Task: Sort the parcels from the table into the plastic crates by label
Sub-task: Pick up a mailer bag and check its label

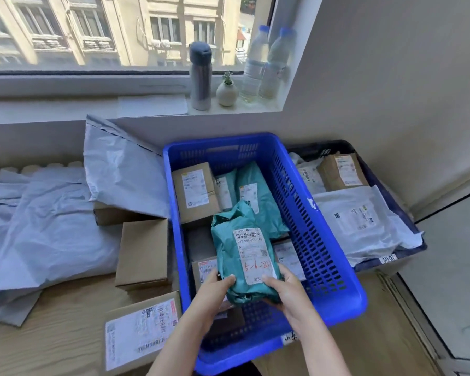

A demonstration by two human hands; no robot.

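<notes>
The blue crate point(296, 191) is the anchor here. To its left lie the unsorted boxes and pale mailers on the table point(65, 335); to its right sits a dark crate point(347, 146) with parcels in it. Above the blue crate's near half a teal parcel point(244, 256) hangs, label up, long axis running toward the crate's far wall. The left hand point(215, 291) and right hand point(285, 289) both clasp its near end, equally close, so it looks ready to go straight down.
</notes>
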